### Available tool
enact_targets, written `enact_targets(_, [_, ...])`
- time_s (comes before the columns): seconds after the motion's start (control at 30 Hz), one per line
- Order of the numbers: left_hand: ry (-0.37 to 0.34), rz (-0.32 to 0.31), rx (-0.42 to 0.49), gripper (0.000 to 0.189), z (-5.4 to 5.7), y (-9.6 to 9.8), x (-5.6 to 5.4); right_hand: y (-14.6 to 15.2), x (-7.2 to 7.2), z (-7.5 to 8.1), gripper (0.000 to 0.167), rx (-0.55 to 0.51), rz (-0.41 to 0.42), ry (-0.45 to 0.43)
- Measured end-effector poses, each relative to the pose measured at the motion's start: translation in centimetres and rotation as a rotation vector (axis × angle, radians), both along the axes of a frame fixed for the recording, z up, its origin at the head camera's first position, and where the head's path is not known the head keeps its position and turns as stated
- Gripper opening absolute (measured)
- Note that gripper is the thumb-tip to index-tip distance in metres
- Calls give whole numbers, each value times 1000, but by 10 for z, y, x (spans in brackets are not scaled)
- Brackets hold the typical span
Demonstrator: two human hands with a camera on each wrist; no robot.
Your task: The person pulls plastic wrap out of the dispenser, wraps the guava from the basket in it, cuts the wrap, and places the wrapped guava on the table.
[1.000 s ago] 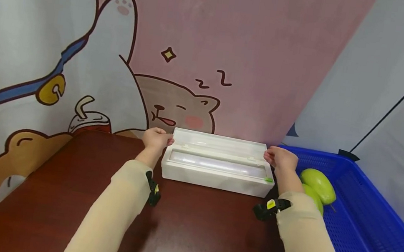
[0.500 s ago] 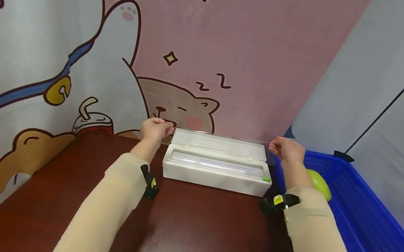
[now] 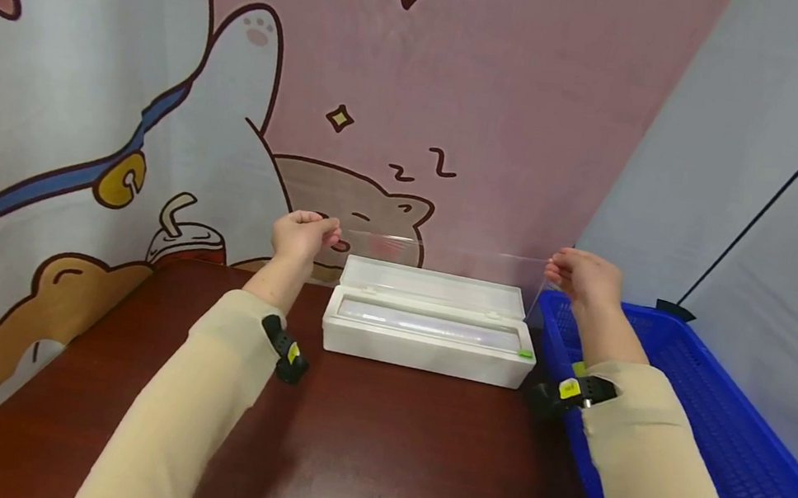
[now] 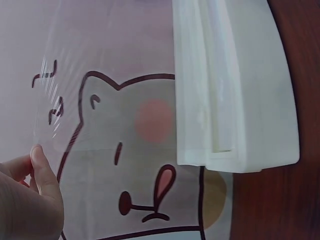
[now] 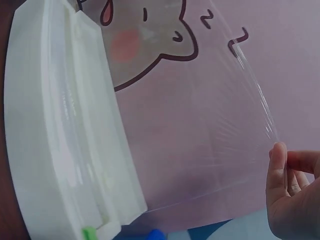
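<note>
A white cling film dispenser box [image 3: 427, 350] sits on the table with its lid [image 3: 432, 286] raised at the back. Through its long window a roll of film [image 3: 427, 324] shows, and a green tab [image 3: 525, 353] is at the right end. Clear cling film [image 4: 50, 95] stretches up from behind the box. My left hand [image 3: 299, 237] pinches one corner of the film between thumb and forefinger. The other corner is pinched by my right hand [image 3: 585, 279], and fine creases run along the taut edge in the right wrist view.
A blue plastic basket [image 3: 727, 439] stands at the right, with a bit of a green thing [image 3: 579, 368] showing beside my right wrist. Behind the dark red-brown table [image 3: 374, 454] is a wall covering [image 3: 520, 114] printed with cartoon animals.
Both hands have risen from beside the raised lid and moved slightly apart, drawing the film up out of the box. The right forearm now hides most of the green things in the basket.
</note>
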State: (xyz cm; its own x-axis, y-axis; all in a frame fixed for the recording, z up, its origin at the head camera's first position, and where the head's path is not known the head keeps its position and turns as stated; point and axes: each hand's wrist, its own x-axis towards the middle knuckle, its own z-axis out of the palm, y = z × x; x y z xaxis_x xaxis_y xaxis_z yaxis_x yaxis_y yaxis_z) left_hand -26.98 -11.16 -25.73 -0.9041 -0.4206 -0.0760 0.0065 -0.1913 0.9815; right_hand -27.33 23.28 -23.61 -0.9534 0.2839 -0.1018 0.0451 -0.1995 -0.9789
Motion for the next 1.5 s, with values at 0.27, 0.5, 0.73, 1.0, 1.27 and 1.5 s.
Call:
enact_targets(0.27, [48, 0, 23, 21, 18, -2, 4, 2, 8, 16, 6, 40, 19, 56])
enact_targets(0.5, [55, -8, 48, 20, 31, -3, 10, 3, 13, 30, 17, -63, 61, 110])
enact_targets(0.73, [101, -6, 98, 22, 45, -5, 14, 2, 18, 42, 14, 18, 72, 148])
enact_targets(1.0, [171, -10, 99, 21, 63, -5, 21, 4, 24, 60, 17, -26, 99, 216])
enact_targets(1.27, [241, -16, 178, 24, 80, -4, 26, 6, 28, 79, 17, -88, 115, 259])
enact_targets(1.5, [279, -36, 181, 21, 92, -7, 31, 7, 32, 91, 11, -107, 127, 292])
